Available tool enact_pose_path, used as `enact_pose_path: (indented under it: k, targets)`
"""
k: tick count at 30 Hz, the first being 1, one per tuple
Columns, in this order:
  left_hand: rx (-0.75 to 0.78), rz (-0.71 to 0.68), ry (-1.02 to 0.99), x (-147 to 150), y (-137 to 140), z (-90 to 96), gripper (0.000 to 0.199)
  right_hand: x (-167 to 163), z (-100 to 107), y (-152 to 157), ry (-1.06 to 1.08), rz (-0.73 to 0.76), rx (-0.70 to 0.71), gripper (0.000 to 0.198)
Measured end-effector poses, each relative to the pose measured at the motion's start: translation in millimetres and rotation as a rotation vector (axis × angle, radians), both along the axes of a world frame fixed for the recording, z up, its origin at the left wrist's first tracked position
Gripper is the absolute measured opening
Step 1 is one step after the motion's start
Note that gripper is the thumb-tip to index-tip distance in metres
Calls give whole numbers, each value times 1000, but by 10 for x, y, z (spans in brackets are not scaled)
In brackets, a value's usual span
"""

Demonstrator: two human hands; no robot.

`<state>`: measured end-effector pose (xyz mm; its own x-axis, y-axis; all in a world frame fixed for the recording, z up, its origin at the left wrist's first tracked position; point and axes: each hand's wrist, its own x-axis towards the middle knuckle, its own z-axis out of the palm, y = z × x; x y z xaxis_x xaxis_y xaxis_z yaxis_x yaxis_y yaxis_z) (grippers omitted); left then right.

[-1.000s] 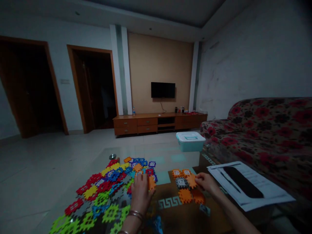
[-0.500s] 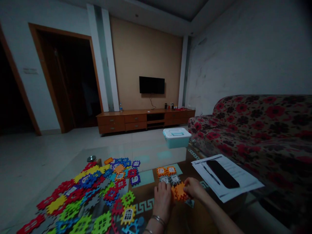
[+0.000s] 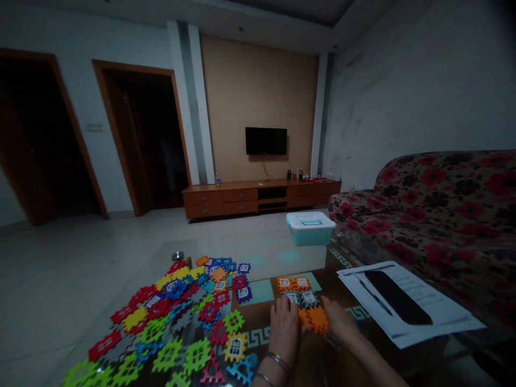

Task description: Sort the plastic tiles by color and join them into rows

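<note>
"orange and grey tiles (image 3: 309,299) in the head view, three rows of two. is that everything joined?"

"it looks like it. they sit on the glass table (image 3: 322,365) between the two hands: windowed orange pair farthest off, windowed grey next, plain orange pair (image 3: 318,320) nearest. whether every tooth is locked, i can't tell."

"and the grip?"

"left hand (image 3: 284,325) has its fingers bent over the block's left edge; right hand (image 3: 341,321) has its fingertips at the right edge of the plain orange pair. whether either is pinching or only pressing, i can't say."

"what's left?"

"plenty, i'd judge. loose pieces (image 3: 181,321) spread left of the grip in red, green, blue, yellow and more, so only a small share looks assembled."

"any containers?"

"one teal box (image 3: 310,235), beyond the grip and slightly right, white lid (image 3: 310,220) on. its contents don't show."
</note>
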<state>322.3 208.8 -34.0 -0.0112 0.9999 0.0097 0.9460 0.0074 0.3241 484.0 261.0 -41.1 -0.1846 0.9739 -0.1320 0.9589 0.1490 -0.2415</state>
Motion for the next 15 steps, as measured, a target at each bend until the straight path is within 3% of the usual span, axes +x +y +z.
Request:
enact_pose_path:
  k: [3, 6, 11, 15]
  targets:
    - [60, 56, 31, -378, 21, 144, 35, -39, -13, 40, 27, 30, 76, 61]
    - [71, 175, 117, -1064, 82, 287, 33, -340, 18, 121, 92, 116, 148, 48]
    - [31, 402, 222, -2374, 329, 398, 42, -1468, 192, 270, 219, 417, 109, 53]
    - [54, 460, 158, -3087, 674, 341, 38, -2514, 226, 405, 261, 586, 61, 53]
